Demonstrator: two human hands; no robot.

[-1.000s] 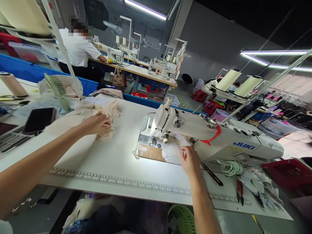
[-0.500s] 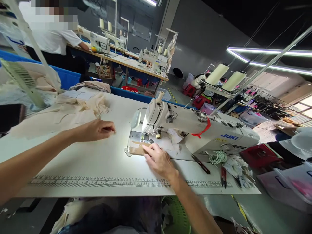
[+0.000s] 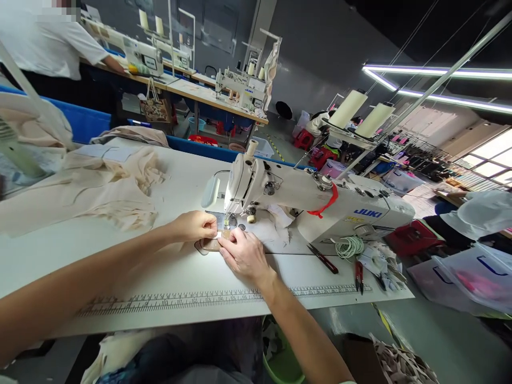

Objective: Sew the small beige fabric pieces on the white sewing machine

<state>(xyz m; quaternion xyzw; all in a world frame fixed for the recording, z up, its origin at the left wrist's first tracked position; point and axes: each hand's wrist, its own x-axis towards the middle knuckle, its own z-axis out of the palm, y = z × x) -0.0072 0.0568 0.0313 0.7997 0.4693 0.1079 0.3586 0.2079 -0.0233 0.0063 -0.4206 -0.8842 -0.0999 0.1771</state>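
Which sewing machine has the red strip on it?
The nearest: the white JUKI sewing machine in front of the left hand and right hand. Its red strip sets it apart; none shows on the far sewing machines.

The left hand (image 3: pixel 195 226) has moved beside the right hand (image 3: pixel 247 256).

Your sewing machine (image 3: pixel 296 186) reads "JUKI" in blue, as does the far machine (image 3: pixel 240 88); your ruler (image 3: pixel 200 300) bears numbers too small to read
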